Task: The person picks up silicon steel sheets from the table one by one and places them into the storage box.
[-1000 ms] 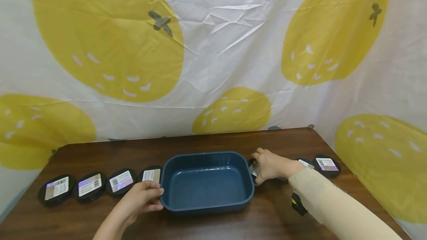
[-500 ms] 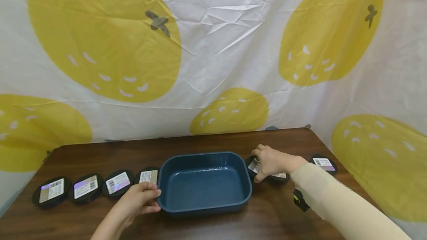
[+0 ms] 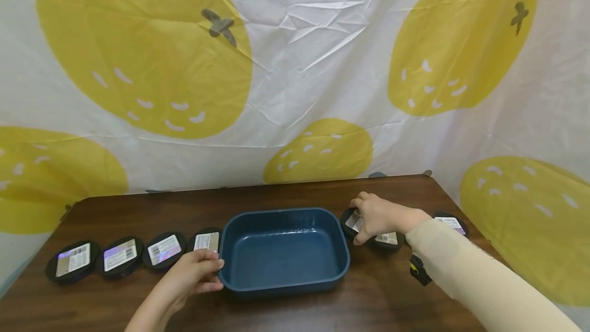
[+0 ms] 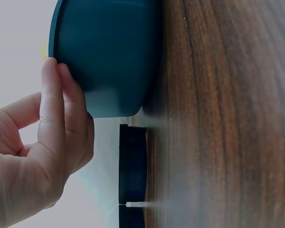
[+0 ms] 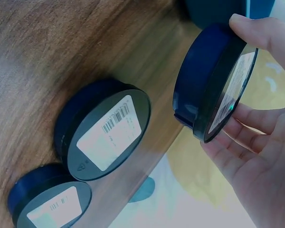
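Observation:
A dark blue rectangular plastic tub point(image 3: 286, 263) stands on the brown table. My left hand point(image 3: 191, 275) is at its left side, and the left wrist view has nearly straight fingers point(image 4: 51, 95) touching the rim. With thumb and fingers, my right hand point(image 3: 382, 216) grips a flat round black container point(image 5: 213, 83) by its edge. That container is tilted, close to the tub's right side, its labelled face towards the palm. Another round black container point(image 5: 111, 133) with a barcode label lies on the table just beyond, partly under the right hand in the head view.
Left of the tub runs a row of several matching black containers point(image 3: 74, 261); the tub and left hand overlap the nearest. One more container point(image 3: 451, 222) lies by the table's right edge, partly behind the sleeve. A lemon-print cloth point(image 3: 295, 91) hangs behind the table point(image 3: 295, 316).
My right hand has shifted slightly up and away in the head view with the gripped container, and the container beside it shows more. The left hand has stayed at the tub's rim.

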`<state>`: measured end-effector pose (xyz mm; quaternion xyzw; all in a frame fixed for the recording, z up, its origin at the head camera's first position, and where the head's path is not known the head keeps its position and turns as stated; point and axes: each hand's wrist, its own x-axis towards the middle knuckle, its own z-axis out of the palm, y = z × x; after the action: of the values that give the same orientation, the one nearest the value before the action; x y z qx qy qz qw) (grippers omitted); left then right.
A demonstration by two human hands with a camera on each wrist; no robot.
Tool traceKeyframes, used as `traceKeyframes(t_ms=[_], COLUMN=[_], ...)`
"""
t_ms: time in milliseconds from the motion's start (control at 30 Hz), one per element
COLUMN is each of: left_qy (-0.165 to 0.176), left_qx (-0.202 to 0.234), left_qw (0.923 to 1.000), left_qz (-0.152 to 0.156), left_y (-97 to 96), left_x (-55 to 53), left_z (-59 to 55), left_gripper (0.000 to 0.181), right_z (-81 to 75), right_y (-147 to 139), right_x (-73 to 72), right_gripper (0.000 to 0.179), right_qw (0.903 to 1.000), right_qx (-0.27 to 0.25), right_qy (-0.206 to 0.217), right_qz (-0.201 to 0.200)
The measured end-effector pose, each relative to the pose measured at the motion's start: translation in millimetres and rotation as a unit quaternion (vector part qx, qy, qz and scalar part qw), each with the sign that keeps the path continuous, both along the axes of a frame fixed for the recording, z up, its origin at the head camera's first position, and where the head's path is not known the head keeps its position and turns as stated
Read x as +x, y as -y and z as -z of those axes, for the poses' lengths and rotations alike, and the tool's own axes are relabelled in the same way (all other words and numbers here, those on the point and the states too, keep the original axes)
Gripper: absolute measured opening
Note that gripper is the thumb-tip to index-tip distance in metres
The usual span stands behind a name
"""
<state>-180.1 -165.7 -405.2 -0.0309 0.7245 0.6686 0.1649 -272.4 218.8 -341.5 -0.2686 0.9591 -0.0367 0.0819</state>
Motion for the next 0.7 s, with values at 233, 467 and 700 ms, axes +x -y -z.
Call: traceKeyframes(t_ms=[233,467,700], left_qy=[0.002,-0.001,0.000], left_qx=[0.002,0.008,0.012], left_qw=[1.0000,0.9999,0.9998], left_qz=[0.004,0.011,0.017], left_y=[0.0,1.3,1.6], left_x=[0.6,-0.3,-0.7], left_z=[-0.1,0.3,0.8], left_gripper=[0.023,0.020,0.019], right_z=[-8.8,-15.3,-16.2], right_y=[1.0,2.3,7.0], right_x=[1.9,4.3,4.9], right_gripper=[0.081,0.081,0.080], right_qw=[1.0000,0.9998,0.9996], right_qx=[-0.004,0.000,-0.024], right_qy=[0.001,-0.015,-0.006], right_qz=[-0.003,-0.013,-0.014])
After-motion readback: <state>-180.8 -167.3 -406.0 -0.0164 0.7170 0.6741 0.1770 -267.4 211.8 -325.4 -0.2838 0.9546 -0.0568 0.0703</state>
